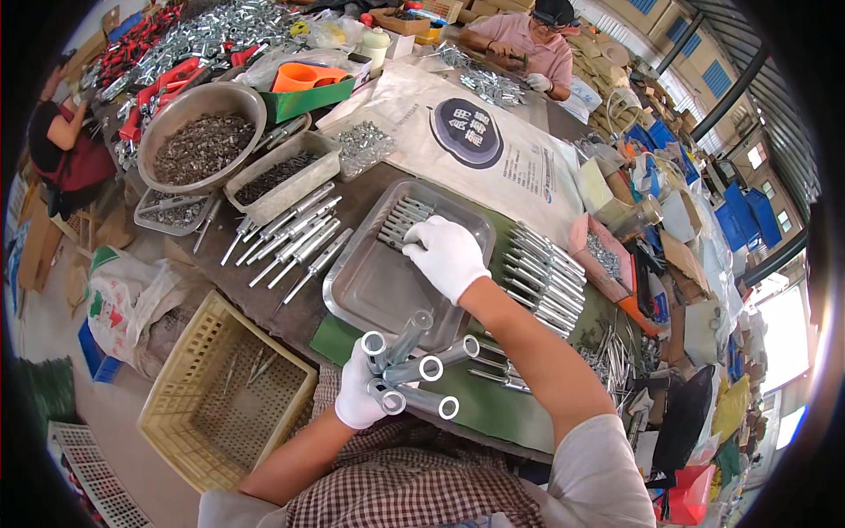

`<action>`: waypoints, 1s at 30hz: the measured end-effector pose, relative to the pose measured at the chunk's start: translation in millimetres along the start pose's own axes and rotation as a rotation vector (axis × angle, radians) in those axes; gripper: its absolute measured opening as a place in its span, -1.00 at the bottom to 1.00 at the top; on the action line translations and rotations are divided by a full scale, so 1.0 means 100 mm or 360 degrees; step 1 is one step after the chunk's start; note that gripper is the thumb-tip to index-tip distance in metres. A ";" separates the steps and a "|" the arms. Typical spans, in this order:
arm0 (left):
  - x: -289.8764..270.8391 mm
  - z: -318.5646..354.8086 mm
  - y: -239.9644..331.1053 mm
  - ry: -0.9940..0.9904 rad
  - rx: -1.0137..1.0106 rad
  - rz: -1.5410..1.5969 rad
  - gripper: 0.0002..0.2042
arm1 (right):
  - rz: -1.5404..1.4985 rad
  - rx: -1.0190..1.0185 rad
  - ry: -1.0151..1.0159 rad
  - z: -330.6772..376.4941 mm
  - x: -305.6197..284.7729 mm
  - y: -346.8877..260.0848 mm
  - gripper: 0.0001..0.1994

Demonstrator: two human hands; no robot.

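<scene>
Off the bench's near-left corner, a yellow crate [189, 370] sits low, few parts inside. On the bench's left end, a round bowl [201, 101] of small dark parts, a grey tub [286, 172] beside it, then loose bolts [295, 242] in a row. At the near edge, left hand [359, 392], white glove, is closed around a bunch of metal tubes [409, 370], open ends up toward the camera, held above the green mat [493, 405]. Mid-bench, a steel tray [387, 273]; right hand [447, 255], gloved, fingers curled down on the bolts at the tray's far corner — actual grip can't be told. Right of the tray, stacked bolts [546, 273], then a pink box [598, 251] near the right edge.
</scene>
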State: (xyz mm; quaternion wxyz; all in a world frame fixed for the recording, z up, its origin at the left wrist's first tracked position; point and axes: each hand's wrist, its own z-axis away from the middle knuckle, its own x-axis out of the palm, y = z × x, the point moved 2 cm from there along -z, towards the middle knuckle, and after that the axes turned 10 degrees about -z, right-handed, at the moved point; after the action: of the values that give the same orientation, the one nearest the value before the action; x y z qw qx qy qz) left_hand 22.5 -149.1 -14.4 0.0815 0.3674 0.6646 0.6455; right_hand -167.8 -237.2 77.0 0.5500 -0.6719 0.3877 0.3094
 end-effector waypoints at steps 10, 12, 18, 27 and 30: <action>0.11 -0.08 0.21 0.0337 0.0359 -0.0884 -0.49 | 0.0262 0.0211 -0.0189 -0.05 0.15 0.00 -0.77; 0.12 -0.07 0.20 0.0330 0.0394 -0.0695 -0.66 | -0.0092 0.0161 -0.0123 0.01 0.03 -0.03 -0.77; 0.06 -0.03 0.06 0.0140 0.0138 -0.0547 -0.71 | -0.1344 0.0077 0.0512 0.40 -0.77 -0.46 -0.64; 0.01 -0.04 0.13 -0.0137 0.0217 -0.0716 -0.66 | -0.1492 -0.0142 0.0414 0.88 -1.08 -0.90 -0.53; -0.02 -0.01 0.04 -0.0068 0.0167 -0.0614 -0.36 | -0.1181 -0.0275 0.0241 0.92 -0.88 -0.82 -0.52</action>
State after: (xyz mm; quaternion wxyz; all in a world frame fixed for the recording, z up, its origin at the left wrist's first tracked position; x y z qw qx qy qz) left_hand 25.0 -151.3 -11.1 0.1985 0.2506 0.7535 0.5745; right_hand -140.9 -123.2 172.8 0.5358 -0.8313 0.1301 0.0705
